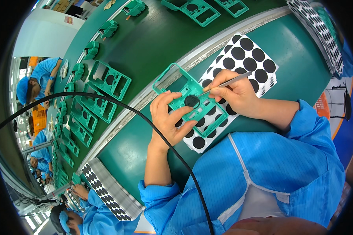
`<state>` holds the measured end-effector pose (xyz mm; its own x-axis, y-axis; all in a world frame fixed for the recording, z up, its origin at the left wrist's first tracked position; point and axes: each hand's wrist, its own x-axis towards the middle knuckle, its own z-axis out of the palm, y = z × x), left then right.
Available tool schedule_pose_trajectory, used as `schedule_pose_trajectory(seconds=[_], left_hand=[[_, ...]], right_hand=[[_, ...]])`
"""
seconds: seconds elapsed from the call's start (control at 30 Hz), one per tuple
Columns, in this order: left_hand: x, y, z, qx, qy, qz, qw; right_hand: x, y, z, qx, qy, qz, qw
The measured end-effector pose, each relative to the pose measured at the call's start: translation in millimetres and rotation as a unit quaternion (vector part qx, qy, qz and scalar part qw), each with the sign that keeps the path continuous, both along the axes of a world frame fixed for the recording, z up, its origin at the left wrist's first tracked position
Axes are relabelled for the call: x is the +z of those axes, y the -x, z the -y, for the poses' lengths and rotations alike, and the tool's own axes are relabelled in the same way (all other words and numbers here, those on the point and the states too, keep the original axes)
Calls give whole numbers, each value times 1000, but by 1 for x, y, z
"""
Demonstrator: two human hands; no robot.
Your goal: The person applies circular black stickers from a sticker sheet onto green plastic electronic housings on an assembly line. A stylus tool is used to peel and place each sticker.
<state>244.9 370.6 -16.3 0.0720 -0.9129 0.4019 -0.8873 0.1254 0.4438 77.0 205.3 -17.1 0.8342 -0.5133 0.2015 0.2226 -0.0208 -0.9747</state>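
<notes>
A green plastic housing (200, 114) with an open frame at its far end lies tilted over sheets of black round stickers (248, 64). My left hand (164, 119) grips its left side, with the fingers spread along the edge. Set in the middle of the housing is a black disc (191, 101). In a pinch between thumb and fingers, my right hand (237, 94) holds metal tweezers (236, 79). Their tip points at the upper right rim of the disc; whether it touches cannot be made out.
Beyond a metal rail, a green conveyor belt (153, 43) carries several similar housings (110, 80). More sticker sheets lie at the lower left (110, 192) and far right (317, 35). A black cable (145, 117) crosses the view. Co-workers in blue (43, 78) sit along the left.
</notes>
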Motion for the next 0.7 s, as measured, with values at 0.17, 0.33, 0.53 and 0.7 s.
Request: schedule_pose_trajectory(seconds=[0.17,0.33,0.53,0.7], left_hand=[[1,0,0,-2,-18,-17,1000],[2,0,1,-5,-25,-23,999],[6,1,4,-3,-16,-20,1000],[3,2,2,-7,-25,-13,1000]], right_hand=[[1,1,1,16,29,-12,999],[3,-1,0,-5,22,-12,1000],[6,-2,2,2,37,-26,999],[8,-1,0,-4,46,-36,998]])
